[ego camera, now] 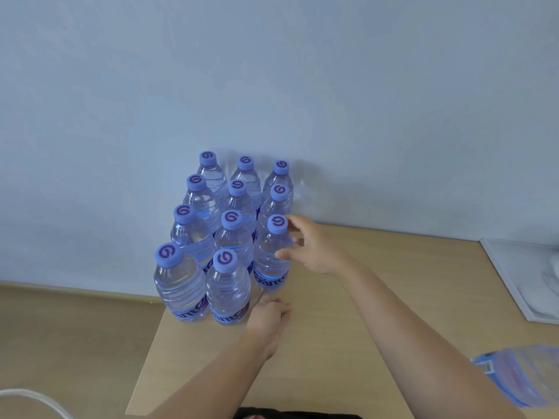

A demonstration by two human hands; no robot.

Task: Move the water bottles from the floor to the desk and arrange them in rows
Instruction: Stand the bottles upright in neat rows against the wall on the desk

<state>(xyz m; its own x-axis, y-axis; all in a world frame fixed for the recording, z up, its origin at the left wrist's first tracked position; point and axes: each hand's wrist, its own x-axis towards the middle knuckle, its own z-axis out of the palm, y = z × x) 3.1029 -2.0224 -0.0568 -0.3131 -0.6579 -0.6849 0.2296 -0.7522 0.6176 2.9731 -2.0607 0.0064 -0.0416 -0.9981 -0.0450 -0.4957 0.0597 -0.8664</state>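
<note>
11 capped water bottles (233, 237) w/ clear water stand upright in rows on desk (378, 297) by wall. right hand (308, 246) fingers loosely curled at front-right bottle (272, 255), thumb touching. left hand (269, 319) fingers curled, empty, beside front bottles.

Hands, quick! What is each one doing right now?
Left hand: fingers curled, resting on the desk, holding nothing visible.
Right hand: holds the front-right bottle, fingers round its side.
</note>
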